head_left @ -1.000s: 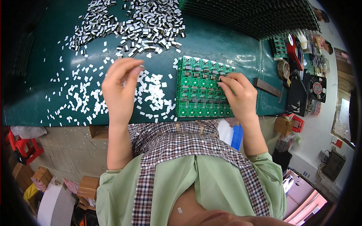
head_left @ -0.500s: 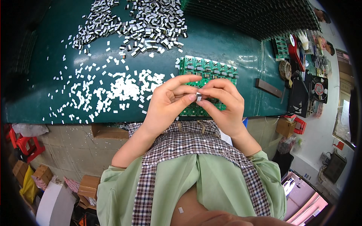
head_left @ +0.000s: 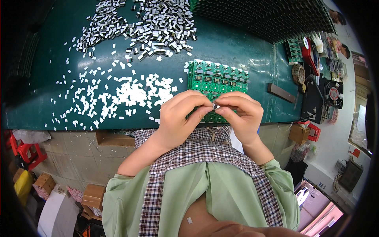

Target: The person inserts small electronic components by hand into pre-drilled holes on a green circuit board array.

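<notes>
My left hand [head_left: 179,116] and my right hand [head_left: 241,114] meet over the near edge of the table, fingertips pinched together on one small grey-and-white component [head_left: 215,105]. Just behind and partly under the hands lies a green circuit board panel [head_left: 215,79] with rows of fitted parts; its near rows are hidden by my fingers. To the left of the hands, small white pieces [head_left: 126,93] are scattered over the dark green table top [head_left: 55,63].
A heap of grey-and-white components [head_left: 154,23] lies at the far middle of the table. A dark ribbed tray [head_left: 268,17] stands at the back right. A dark bar [head_left: 281,93], a small fan [head_left: 333,94] and red tools sit at the right.
One second ago my hands were apart, left on the white pieces and right on the board. They came together in front of the board and now hold one component between them.
</notes>
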The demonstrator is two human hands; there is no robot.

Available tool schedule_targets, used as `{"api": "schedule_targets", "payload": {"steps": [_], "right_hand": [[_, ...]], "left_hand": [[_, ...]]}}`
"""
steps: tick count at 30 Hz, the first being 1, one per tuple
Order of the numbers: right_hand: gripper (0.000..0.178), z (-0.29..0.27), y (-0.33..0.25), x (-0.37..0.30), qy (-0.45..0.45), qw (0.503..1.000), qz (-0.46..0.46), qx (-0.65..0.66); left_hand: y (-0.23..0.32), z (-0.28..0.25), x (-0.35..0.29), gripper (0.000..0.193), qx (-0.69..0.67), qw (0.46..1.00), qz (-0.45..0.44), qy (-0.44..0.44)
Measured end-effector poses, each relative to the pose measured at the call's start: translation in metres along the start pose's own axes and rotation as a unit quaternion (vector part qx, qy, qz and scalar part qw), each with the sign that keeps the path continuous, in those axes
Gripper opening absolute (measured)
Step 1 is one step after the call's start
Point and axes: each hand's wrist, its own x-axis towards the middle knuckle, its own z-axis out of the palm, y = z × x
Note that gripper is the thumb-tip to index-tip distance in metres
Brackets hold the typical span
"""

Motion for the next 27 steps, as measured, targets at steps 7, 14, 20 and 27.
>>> {"api": "schedule_targets", "payload": {"steps": [7,14,20,27], "right_hand": [[0.020,0.0026,-0.0007,0.0007,-0.035,0.998,0.008,0.051],[0.025,0.0000,0.0026,-0.0057,0.001,0.991,-0.103,-0.084],[0.025,-0.0007,0.0008,-0.0066,-0.001,0.993,-0.103,-0.062],[0.023,-0.0055,0.0049,-0.0007,-0.068,0.990,0.025,0.125]], "left_hand": [[-0.0037,0.0049,-0.0037,0.013,-0.043,0.999,-0.011,-0.028],[-0.0011,0.0070,-0.0032,0.009,-0.071,0.997,-0.020,-0.037],[-0.0007,0.0054,-0.0014,0.009,-0.092,0.994,-0.011,-0.061],[-0.0022,0.0041,-0.0040,0.007,-0.104,0.992,-0.028,-0.072]]}}
